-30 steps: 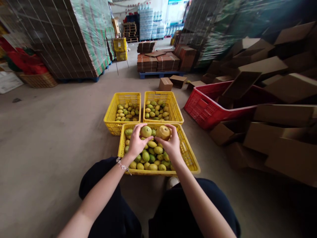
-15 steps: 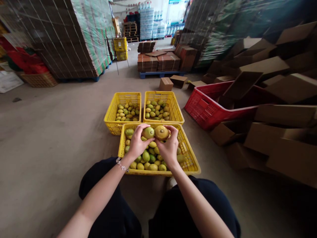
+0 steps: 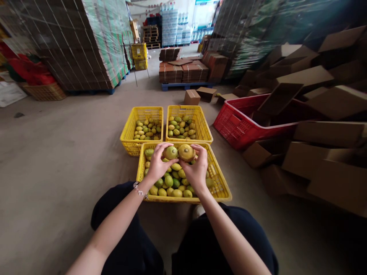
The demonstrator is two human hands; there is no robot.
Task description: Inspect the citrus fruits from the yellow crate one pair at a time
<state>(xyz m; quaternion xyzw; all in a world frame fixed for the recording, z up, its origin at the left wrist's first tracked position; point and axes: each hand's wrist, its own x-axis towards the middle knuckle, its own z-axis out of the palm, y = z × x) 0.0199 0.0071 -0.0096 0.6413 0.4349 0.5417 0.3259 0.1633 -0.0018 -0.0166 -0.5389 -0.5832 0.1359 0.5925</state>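
My left hand [image 3: 158, 164] grips a greenish papaya [image 3: 171, 153] between thumb and fingers. A yellower papaya [image 3: 186, 152] is in my right hand [image 3: 196, 167], held the same way. Both fruits are side by side, stem ends facing me, above the near yellow crate [image 3: 224, 187]. Inside that crate lie several green and yellow papayas [image 3: 168, 181], partly hidden by my hands. Just beyond it stand a left yellow crate [image 3: 126, 133] and a right yellow crate [image 3: 205, 131], each holding more of these fruits.
To the right, a red crate [image 3: 229, 128] stands among a heap of cardboard boxes [image 3: 338, 164]. Flattened cartons are stacked on a blue pallet [image 3: 183, 86] farther back. Wrapped pallet loads [image 3: 86, 49] rise at left and right. My knees flank the near crate.
The two papayas stay held side by side, only very slightly shifted left. The rest of the scene looks nearly the same.
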